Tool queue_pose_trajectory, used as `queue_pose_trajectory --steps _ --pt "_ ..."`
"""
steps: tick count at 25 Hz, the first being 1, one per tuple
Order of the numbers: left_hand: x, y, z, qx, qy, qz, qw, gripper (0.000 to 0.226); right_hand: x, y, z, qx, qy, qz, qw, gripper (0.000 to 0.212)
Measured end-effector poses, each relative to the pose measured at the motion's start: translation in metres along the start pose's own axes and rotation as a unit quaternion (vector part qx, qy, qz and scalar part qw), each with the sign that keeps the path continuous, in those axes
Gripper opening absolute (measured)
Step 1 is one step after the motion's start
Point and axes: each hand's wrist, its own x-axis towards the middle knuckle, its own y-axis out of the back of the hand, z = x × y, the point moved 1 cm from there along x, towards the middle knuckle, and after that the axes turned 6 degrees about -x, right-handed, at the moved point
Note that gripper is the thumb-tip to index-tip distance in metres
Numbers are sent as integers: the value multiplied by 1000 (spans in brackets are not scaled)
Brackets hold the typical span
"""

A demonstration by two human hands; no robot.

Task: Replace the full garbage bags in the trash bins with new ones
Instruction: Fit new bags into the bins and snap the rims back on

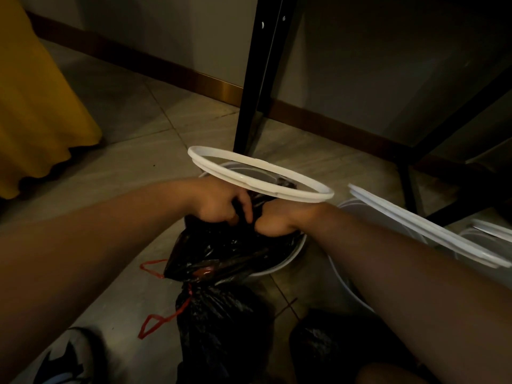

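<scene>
Both forearms reach in from the near edge. Left hand grips the black garbage bag at its mouth, likely gathering it to lift from the white bin. Right hand presses alongside, fingers hidden. White retaining ring rests over the right wrist, seemingly parked there. Tied bag lies nearer.

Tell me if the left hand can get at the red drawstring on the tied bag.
Probably yes, once freed: left hand grips the black bag, but nothing blocks the red drawstring.
</scene>
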Motion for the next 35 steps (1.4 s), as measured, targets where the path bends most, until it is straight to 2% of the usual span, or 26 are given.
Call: queue_pose_trajectory --steps 2,4,6,9,11,15,19,22,23,25,28,31,35 --pt "5 -3 0 128 13 15 992 27 1 1 3 -39 22 -5 999 41" --pt "8 -6 1 244 30 68 967 25 -1 2 4 -41 36 -20 998 42" --pt "9 -7 1 296 28 123 947 30 -3 3 5 -19 42 19 999 34" --pt "3 5 0 240 42 154 958 12 -10 3 22 45 27 125 991 10" --pt "-1 18 -5 213 69 149 963 11 -21 1 38 90 8 151 984 11" --pt "-3 38 -8 89 85 140 982 27 -42 -2 60 180 -25 184 966 21" --pt "9 29 -9 -13 149 92 984 25 -29 -4 63 175 -58 171 968 23" --pt "8 7 -4 -161 205 12 965 20 -9 -7 53 136 -59 103 984 37" --pt "8 2 -4 -171 206 9 964 22 -5 -4 50 152 -50 95 983 40" --pt "15 -2 -5 -142 182 50 972 33 -2 7 46 180 -26 117 976 50" --pt "22 -5 -7 -64 151 126 978 39 -20 6 38 105 14 184 977 50" --pt "25 -21 -11 30 156 107 982 33 -57 -17 27 61 59 178 980 44" --pt "31 -35 -13 -27 181 73 980 33 -91 -41 14 99 148 194 965 48"
